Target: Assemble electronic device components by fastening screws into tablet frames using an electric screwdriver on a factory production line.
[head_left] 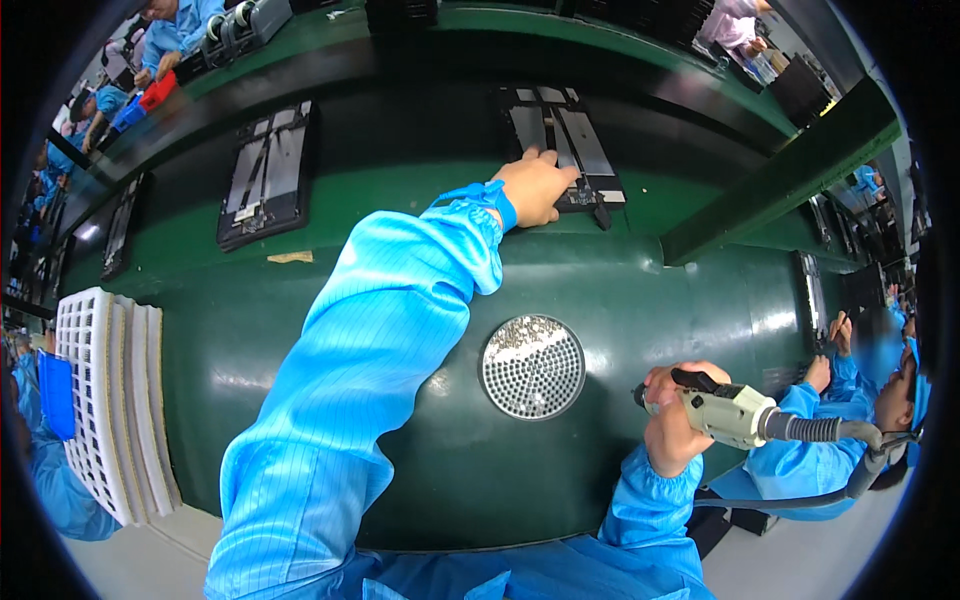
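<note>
My left hand (537, 187) reaches far forward, its fingers spread over the left side of an opened flat electronic device (590, 145) with a black frame and grey panels. Whether the fingertips press on it or hook its edge is hard to tell. At the right, my right hand (675, 415) is wrapped round a pale-green and black electric screwdriver (728, 412), its tip end pointing left and its cable running off to the right. Between my hands, nearer to me, lies a round dish (540, 392) with rows of small holes and tiny screws heaped along its far part.
A second such device (268, 170) lies at the far left. White foam grid trays (110, 400) stand stacked at the left edge. A green slanted post (780, 180) rises at the far right. A co-worker (830, 440) sits close on the right, beside the screwdriver cable.
</note>
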`<action>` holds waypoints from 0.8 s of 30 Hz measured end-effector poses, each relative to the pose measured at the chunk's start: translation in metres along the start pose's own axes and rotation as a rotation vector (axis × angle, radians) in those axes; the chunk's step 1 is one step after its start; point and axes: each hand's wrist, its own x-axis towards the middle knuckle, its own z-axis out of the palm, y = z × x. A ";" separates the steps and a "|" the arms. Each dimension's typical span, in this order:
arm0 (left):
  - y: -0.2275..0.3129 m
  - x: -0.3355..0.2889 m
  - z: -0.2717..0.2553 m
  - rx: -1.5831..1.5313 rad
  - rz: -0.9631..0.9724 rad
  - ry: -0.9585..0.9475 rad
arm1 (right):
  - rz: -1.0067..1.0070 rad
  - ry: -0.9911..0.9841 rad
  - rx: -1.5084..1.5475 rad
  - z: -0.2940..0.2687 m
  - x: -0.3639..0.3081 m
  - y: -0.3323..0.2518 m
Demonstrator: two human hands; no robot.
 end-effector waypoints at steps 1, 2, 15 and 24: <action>0.000 0.000 0.001 0.010 0.024 0.014 | 0.000 0.002 0.007 -0.001 0.001 -0.001; -0.001 0.001 0.001 0.016 0.023 0.012 | 0.000 -0.010 0.009 -0.002 0.002 -0.002; -0.027 -0.012 -0.012 0.035 0.016 0.178 | -0.038 -0.036 0.036 0.005 -0.007 -0.003; -0.032 -0.037 0.008 0.411 -0.121 0.470 | 0.075 -0.025 0.059 0.009 -0.007 -0.002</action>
